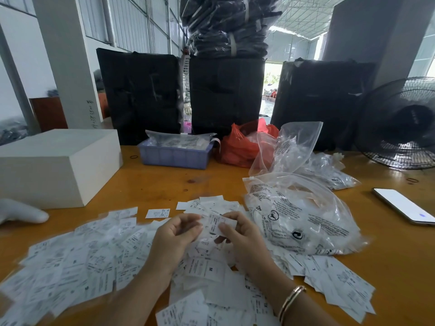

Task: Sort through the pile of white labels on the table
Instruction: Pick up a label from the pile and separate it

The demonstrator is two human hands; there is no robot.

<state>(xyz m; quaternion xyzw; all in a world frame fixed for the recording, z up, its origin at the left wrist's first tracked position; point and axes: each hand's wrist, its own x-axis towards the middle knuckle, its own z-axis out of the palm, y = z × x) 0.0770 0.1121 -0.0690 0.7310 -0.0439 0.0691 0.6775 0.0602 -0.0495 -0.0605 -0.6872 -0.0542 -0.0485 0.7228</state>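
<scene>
The label (220, 223) I had up was a small white slip printed in black, held just above the pile of white labels (98, 262) that spread across the near side of the table (164, 182) from far left to right. It looked near weightless and limp, the sort of thing that curls or slides off its neighbours, so I judged the edges the only sensible place to take it (a flat press would only drag three more along). My right hand (237, 234) pinched it by its right edge between thumb and curled fingers. My left hand (175, 234) sat just beside it, fingers curled in toward the slip's left edge; whether they truly had it I could not tell. A single label (157, 213) lay apart beyond the pile. Right of my hands lay a printed clear plastic bag (299, 217), touching the pile's edge. Farther off stood a lilac tray (175, 156), a red bag (242, 147), a white box (58, 165) to the left, and a phone (403, 205) at the right.
</scene>
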